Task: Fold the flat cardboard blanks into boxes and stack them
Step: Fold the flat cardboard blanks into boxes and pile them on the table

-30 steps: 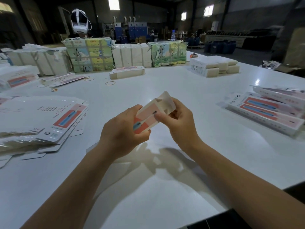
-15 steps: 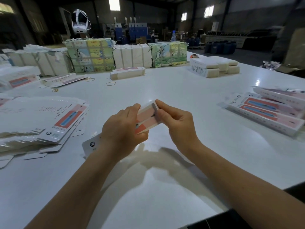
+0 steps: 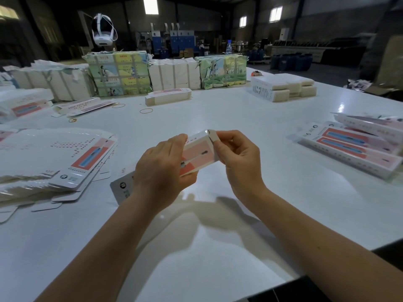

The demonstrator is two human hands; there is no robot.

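From the head view, you've got the box (image 3: 197, 156) up off the white table (image 3: 218, 118), just in front of you at centre. It's a long, slim carton, pink and red on its upper face with a dark printed mark, white along the sides, and a grey-white printed end pokes out low on the left, below your wrist. Your left hand (image 3: 162, 168) wraps round its middle, fingers curled over the top, thumb hidden beneath. Your right hand (image 3: 237, 155) is at the far-right end, thumb and fingertips pinching the small end flap (image 3: 212, 135), which stands bent at the box's corner.

No bins here, only piles. On the left, a fanned stack of flat blanks (image 3: 65, 162) lies on the table, just beside your left forearm. On the right, finished boxes (image 3: 353, 149) lie side by side, well apart from your hands. Far across the table sit bundled packs (image 3: 118, 73), a white stack (image 3: 283, 88), a lone folded carton (image 3: 168, 97) and loose rubber bands (image 3: 146, 110).
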